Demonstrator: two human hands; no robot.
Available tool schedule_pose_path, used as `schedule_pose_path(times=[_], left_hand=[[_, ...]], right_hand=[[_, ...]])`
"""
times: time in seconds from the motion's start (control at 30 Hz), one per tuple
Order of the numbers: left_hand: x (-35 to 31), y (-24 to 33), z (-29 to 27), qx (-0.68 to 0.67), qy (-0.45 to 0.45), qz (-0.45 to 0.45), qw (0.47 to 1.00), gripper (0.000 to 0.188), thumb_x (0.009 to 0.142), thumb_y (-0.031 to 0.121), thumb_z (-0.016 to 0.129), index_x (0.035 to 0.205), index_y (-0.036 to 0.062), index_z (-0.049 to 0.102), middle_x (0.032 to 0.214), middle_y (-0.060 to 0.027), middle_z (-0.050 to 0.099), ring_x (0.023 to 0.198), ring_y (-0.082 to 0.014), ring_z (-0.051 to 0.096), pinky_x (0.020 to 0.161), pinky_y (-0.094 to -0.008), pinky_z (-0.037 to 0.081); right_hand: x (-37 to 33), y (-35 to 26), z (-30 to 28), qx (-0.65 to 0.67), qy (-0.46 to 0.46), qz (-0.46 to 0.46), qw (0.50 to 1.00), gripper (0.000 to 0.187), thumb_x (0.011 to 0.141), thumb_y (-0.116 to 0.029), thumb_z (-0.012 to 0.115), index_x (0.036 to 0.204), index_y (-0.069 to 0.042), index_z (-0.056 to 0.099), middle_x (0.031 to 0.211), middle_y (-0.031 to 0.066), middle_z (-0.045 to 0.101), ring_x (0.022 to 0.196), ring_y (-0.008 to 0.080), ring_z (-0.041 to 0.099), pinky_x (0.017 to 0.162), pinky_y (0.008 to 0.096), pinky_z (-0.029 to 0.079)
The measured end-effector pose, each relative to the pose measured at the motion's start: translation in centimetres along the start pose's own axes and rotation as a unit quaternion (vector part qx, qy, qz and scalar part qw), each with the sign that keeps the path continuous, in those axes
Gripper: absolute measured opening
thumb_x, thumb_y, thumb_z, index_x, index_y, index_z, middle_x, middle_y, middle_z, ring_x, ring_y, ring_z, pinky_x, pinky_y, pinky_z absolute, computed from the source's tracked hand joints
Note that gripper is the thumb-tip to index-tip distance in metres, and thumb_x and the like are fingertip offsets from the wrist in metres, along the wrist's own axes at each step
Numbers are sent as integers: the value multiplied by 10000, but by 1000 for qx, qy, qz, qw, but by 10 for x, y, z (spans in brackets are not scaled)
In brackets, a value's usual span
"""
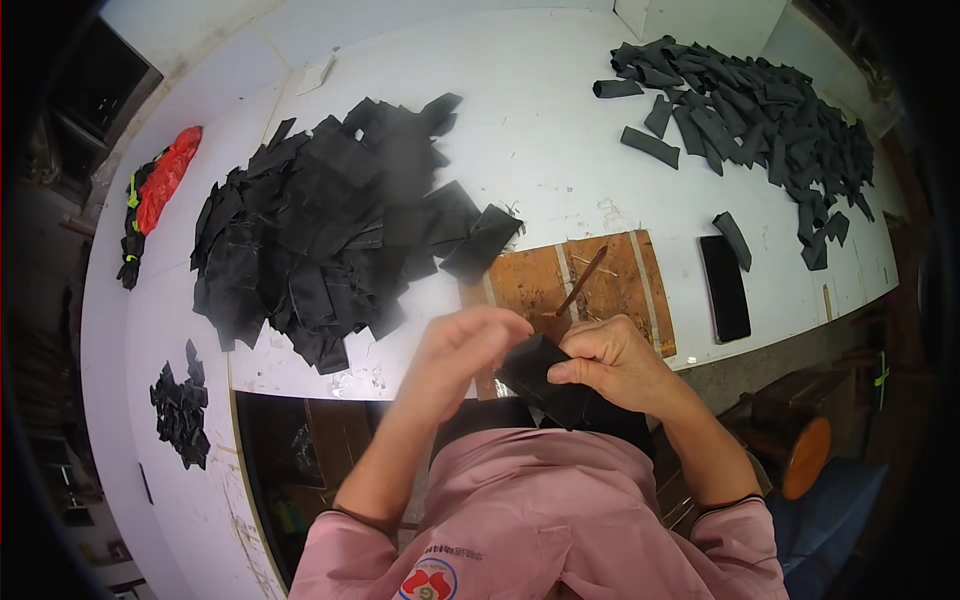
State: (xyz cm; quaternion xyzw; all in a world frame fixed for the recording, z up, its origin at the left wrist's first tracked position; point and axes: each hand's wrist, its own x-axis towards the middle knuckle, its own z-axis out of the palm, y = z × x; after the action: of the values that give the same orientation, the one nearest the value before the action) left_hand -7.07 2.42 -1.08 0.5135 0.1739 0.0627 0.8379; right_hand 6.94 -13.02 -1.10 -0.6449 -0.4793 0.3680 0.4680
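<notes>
My right hand (620,362) grips a black fabric piece (545,375) at its right edge, thumb on top. The piece hangs folded in front of my waist, at the table's near edge. At its upper left edge my left hand (462,350) has its fingers drawn together, slightly blurred; they seem to pinch the cloth. Just beyond my hands lies a brown wooden board (625,290) with pale strips across it. A thin, dark brown stick (582,282) rises at a slant over the board; its lower end is close to my right fingers.
A large heap of flat black fabric pieces (310,230) covers the left of the white table (540,120). Rolled, tube-like dark pieces (740,115) pile up at the far right. A black phone (724,290) lies right of the board. Further left are a red bag (170,180) and black scraps (180,410).
</notes>
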Motion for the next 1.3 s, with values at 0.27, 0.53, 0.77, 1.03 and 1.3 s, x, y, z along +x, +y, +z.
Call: schedule_pose_path(times=[0.27, 0.53, 0.77, 1.03, 1.3], left_hand=[[3, 16, 4, 228, -91, -83, 966, 54, 791, -24, 588, 839, -10, 609, 717, 25, 588, 634, -23, 506, 574, -154, 398], [-13, -37, 52, 291, 224, 190, 910, 53, 768, 19, 617, 798, -4, 579, 651, -27, 576, 555, -64, 523, 495, -200, 414], [-4, -34, 44, -49, 245, 56, 967, 145, 726, -45, 608, 854, 13, 575, 669, -25, 596, 463, -49, 459, 404, -178, 315], [-1, -36, 41, 30, 202, 141, 969, 256, 723, -104, 521, 961, -8, 528, 647, 7, 505, 504, -29, 433, 441, -165, 327], [-2, -26, 40, -78, 60, 56, 994, 293, 737, -98, 459, 1018, -21, 495, 775, -51, 590, 420, -36, 396, 383, -179, 293]], right_hand=[[-2, -8, 4, -201, 79, -76, 973, 167, 683, -120, 672, 748, 1, 578, 704, 107, 527, 564, 256, 498, 541, 341, 395], [-13, -4, 44, -19, 262, -52, 963, 215, 691, -18, 658, 892, 8, 585, 831, 113, 563, 674, 195, 575, 561, 276, 452], [-3, 11, 53, -156, 355, -74, 919, 77, 695, 27, 625, 748, 20, 570, 669, 72, 532, 581, 160, 532, 502, 259, 400], [-14, 22, 47, 547, 81, 59, 831, 123, 815, -89, 563, 712, -23, 553, 656, -20, 482, 537, 61, 404, 496, 201, 331], [-8, 25, 43, 425, 204, 31, 882, 133, 833, -128, 562, 740, -38, 530, 748, -18, 482, 652, 45, 426, 580, 185, 352]])
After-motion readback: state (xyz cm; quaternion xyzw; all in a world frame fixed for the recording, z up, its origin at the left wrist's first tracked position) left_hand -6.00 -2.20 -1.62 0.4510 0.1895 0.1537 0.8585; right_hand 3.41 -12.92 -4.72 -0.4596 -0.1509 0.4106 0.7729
